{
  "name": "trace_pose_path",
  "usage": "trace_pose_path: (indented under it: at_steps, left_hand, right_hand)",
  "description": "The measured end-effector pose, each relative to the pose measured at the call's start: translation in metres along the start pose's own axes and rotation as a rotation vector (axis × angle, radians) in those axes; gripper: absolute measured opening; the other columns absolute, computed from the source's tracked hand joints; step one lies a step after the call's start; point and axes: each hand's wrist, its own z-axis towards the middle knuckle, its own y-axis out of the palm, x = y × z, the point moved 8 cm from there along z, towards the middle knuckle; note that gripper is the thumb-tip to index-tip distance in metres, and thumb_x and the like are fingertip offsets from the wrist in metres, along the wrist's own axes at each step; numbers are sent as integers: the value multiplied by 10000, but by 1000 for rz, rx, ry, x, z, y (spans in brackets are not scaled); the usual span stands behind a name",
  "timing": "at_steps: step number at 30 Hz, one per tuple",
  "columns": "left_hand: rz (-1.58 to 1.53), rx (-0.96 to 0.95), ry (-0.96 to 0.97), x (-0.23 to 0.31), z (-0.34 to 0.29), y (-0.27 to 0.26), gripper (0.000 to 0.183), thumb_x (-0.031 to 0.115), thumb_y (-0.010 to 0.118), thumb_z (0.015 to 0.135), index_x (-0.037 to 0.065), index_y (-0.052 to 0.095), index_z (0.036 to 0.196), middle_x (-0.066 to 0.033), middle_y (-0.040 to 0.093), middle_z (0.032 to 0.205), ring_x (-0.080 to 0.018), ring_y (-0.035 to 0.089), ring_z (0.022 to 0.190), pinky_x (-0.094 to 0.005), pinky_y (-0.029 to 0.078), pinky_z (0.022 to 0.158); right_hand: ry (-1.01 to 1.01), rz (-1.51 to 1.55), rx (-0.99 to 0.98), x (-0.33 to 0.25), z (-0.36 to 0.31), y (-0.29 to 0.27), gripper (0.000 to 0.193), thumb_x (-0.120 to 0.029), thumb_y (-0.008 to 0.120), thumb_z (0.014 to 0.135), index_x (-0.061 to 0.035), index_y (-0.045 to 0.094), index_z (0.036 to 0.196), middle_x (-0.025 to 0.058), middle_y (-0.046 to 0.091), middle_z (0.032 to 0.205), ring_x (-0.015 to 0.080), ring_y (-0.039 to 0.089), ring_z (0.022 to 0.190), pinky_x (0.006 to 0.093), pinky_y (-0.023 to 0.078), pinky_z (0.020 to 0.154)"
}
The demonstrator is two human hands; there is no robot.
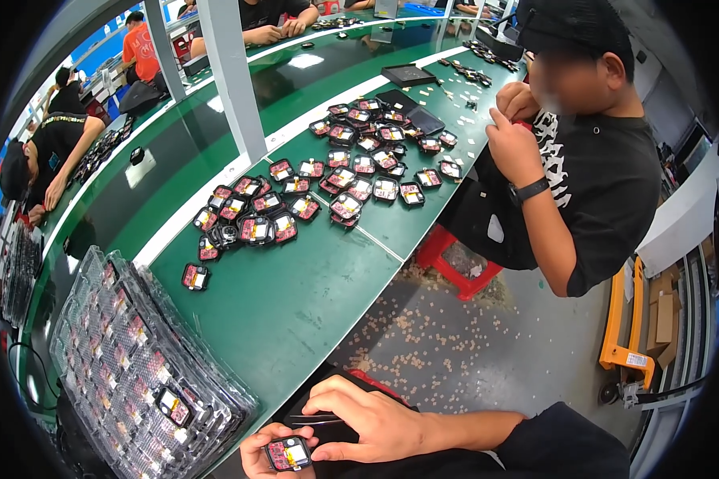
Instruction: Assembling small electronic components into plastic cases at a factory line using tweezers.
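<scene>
Near the lower edge, my left hand (256, 452) grips a small square black watch case (288, 453). Its open back faces up, showing a red circuit board and a white and yellow patch. Just to its right, my right hand (371, 421) is closed around thin dark tweezers (315, 419), which lie above the case. The right thumb is close to the case's right edge; whether it touches cannot be made out. Beside my left hand stands a stack of clear plastic trays (120, 359) with similar cases in its pockets, one black case (173, 406) lying on top.
Many watch cases (256, 229) are heaped on the green workbench (295, 295). A co-worker in black (591, 184) sits at right, hands raised. Black trays (409, 75) lie farther back. A metal post (230, 72) rises beside the conveyor belt (188, 132). A red stool (459, 267) stands below.
</scene>
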Motion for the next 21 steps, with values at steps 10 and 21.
trace_pose_path:
  at_steps: [10,21]
  left_hand:
    - [294,2,239,13,-4,-4,681,301,935,767,56,596,1304,-160,661,1287,-341,650,1204,-468,543,1034]
    - [555,-141,413,23,-9,1,678,282,888,831,75,540,1375,-219,620,1352,-377,617,1233,-475,552,1004]
  right_hand:
    - [147,331,-198,5,-4,20,386,-271,645,1038,-26,560,1324,105,677,984,254,709,852,369,564,774]
    - [374,701,-96,0,0,19,189,-131,718,969,-4,662,1098,66,721,906,105,660,820,296,540,763]
